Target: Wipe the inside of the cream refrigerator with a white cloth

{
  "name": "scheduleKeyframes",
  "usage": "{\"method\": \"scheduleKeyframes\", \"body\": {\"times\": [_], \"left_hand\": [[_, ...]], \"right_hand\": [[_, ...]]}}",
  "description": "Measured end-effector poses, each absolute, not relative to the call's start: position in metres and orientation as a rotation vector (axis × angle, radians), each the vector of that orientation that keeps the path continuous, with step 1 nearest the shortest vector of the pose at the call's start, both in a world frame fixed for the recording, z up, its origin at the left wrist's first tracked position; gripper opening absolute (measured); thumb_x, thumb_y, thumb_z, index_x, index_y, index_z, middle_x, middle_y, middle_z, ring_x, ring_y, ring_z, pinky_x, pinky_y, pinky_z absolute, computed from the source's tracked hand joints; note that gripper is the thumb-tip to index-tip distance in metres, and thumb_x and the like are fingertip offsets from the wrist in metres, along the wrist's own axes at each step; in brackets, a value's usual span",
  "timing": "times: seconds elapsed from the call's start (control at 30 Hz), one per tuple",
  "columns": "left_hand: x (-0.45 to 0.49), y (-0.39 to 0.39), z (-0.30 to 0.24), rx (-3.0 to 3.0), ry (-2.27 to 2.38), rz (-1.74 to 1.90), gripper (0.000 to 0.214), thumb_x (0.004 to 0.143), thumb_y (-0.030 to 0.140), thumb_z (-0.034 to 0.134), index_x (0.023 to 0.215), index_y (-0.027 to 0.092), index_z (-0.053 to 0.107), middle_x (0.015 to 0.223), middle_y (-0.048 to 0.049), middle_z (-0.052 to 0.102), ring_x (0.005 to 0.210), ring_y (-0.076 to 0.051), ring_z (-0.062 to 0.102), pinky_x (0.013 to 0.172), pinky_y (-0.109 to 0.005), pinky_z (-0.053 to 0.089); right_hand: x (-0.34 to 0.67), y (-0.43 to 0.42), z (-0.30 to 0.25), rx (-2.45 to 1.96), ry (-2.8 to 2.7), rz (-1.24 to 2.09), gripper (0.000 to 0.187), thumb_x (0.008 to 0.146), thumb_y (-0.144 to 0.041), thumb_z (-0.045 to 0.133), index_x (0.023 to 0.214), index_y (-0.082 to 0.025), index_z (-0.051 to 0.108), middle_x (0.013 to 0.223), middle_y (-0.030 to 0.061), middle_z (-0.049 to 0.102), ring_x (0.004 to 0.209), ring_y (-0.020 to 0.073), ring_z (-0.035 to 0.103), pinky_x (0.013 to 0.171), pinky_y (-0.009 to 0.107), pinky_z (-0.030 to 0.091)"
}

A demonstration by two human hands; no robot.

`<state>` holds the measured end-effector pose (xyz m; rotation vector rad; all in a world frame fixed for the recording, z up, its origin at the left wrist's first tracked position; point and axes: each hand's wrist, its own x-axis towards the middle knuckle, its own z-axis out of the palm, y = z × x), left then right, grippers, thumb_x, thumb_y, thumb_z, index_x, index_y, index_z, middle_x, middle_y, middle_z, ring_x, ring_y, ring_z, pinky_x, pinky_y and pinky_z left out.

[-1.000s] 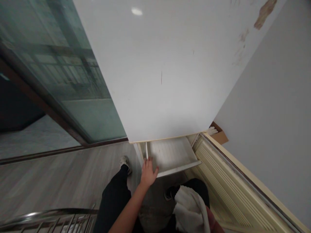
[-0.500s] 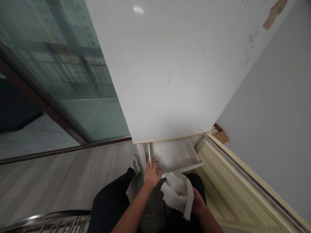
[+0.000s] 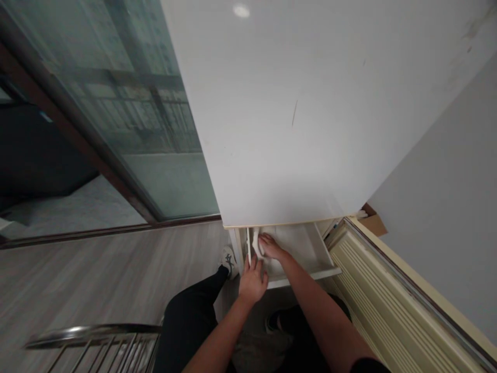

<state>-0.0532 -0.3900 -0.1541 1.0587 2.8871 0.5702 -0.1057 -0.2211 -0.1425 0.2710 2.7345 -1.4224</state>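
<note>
A white pull-out drawer (image 3: 298,243) juts from under a white panel. My right hand (image 3: 271,246) reaches inside it, closed on a crumpled white cloth (image 3: 258,244) that lies against the drawer's left wall. Most of the cloth is covered by the fingers. At the drawer's front left corner rests my left hand (image 3: 253,281), its fingers stretched out over the edge and the thumb apart; no object shows in it.
A cream louvred door (image 3: 380,290) stands swung out on the right. Behind it is a cardboard box (image 3: 373,220) with white items. A metal rack (image 3: 104,336) is at lower left, and glass sliding doors (image 3: 166,129) are beyond the wooden floor (image 3: 116,269).
My right hand has carried the cloth from in front of the drawer up and left into it. My left hand stays at the drawer's corner. The view has shifted slightly.
</note>
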Motion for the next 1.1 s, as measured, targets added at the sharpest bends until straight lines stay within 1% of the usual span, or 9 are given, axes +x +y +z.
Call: {"method": "scheduleKeyframes", "body": {"times": [0.1,0.2,0.27,0.37,0.57,0.73,0.8,0.97,1.1], "left_hand": [[-0.054,-0.390,-0.154,1.081,2.887,0.594,0.043,0.091,0.030,0.045,0.125,0.012,0.061,0.147,-0.0161,0.049,0.142,-0.035,0.037,0.116,-0.047,0.035],[-0.054,-0.392,-0.154,1.112,2.884,0.615,0.039,0.091,0.030,0.044,0.121,0.014,0.063,0.147,-0.0154,0.049,0.139,-0.034,0.040,0.115,-0.049,0.036],[-0.054,-0.392,-0.155,1.104,2.891,0.617,0.035,0.091,0.029,0.044,0.115,0.014,0.065,0.145,-0.0156,0.050,0.138,-0.035,0.041,0.114,-0.049,0.037],[-0.053,-0.392,-0.158,1.081,2.904,0.623,0.033,0.091,0.029,0.044,0.112,0.015,0.065,0.141,-0.0149,0.053,0.137,-0.035,0.042,0.113,-0.049,0.038],[-0.054,-0.394,-0.165,1.077,2.908,0.646,0.030,0.091,0.029,0.046,0.111,0.017,0.065,0.139,-0.0124,0.055,0.137,-0.033,0.042,0.113,-0.049,0.038],[-0.054,-0.395,-0.162,1.081,2.898,0.654,0.027,0.091,0.027,0.045,0.108,0.017,0.065,0.139,-0.0127,0.055,0.137,-0.032,0.042,0.115,-0.048,0.037],[-0.054,-0.395,-0.161,1.087,2.891,0.642,0.027,0.091,0.027,0.044,0.107,0.017,0.065,0.135,-0.0125,0.057,0.135,-0.031,0.045,0.115,-0.048,0.036],[-0.054,-0.393,-0.160,1.076,2.892,0.628,0.027,0.092,0.028,0.043,0.106,0.018,0.065,0.128,-0.0107,0.060,0.131,-0.030,0.047,0.113,-0.046,0.038],[-0.055,-0.391,-0.159,1.094,2.890,0.615,0.027,0.093,0.029,0.042,0.105,0.019,0.065,0.125,-0.0097,0.062,0.129,-0.030,0.047,0.114,-0.047,0.036]], "right_hand": [[-0.118,-0.234,-0.163,0.259,2.688,-1.061,0.052,0.094,-0.042,0.040,0.143,-0.026,0.049,0.160,0.0069,0.029,0.152,0.0273,0.012,0.121,0.054,0.009],[-0.125,-0.233,-0.176,0.232,2.703,-0.811,0.066,0.087,-0.038,0.055,0.150,-0.028,0.039,0.165,0.0078,0.003,0.152,0.0317,-0.006,0.118,0.059,-0.007],[-0.132,-0.229,-0.182,0.199,2.760,-0.635,0.074,0.086,-0.042,0.057,0.154,-0.030,0.031,0.165,0.0073,-0.004,0.151,0.0307,-0.012,0.116,0.057,-0.013],[-0.146,-0.221,-0.190,0.178,2.812,-0.434,0.074,0.088,-0.049,0.053,0.155,-0.028,0.029,0.165,0.0086,0.003,0.152,0.0301,-0.005,0.118,0.054,-0.010],[-0.159,-0.191,-0.202,0.345,2.808,-0.418,0.072,0.094,-0.064,0.031,0.156,-0.027,0.027,0.164,0.0060,0.019,0.151,0.0248,0.012,0.121,0.046,0.001],[-0.132,-0.126,-0.203,0.598,2.804,-0.357,0.066,0.097,-0.059,0.028,0.152,-0.022,0.037,0.161,0.0110,0.025,0.150,0.0287,0.015,0.120,0.050,0.002],[-0.113,-0.098,-0.204,0.719,2.789,-0.314,0.067,0.098,-0.055,0.027,0.153,-0.018,0.033,0.162,0.0149,0.021,0.151,0.0321,0.012,0.120,0.053,0.003],[-0.077,-0.071,-0.213,0.802,2.722,-0.261,0.075,0.097,-0.055,0.031,0.159,-0.016,0.014,0.164,0.0162,0.002,0.152,0.0305,0.008,0.121,0.045,0.006],[-0.071,-0.096,-0.221,0.963,2.566,-0.286,0.086,0.092,-0.070,0.027,0.158,-0.024,-0.003,0.163,0.0151,-0.015,0.151,0.0395,-0.001,0.117,0.060,0.007]]}}
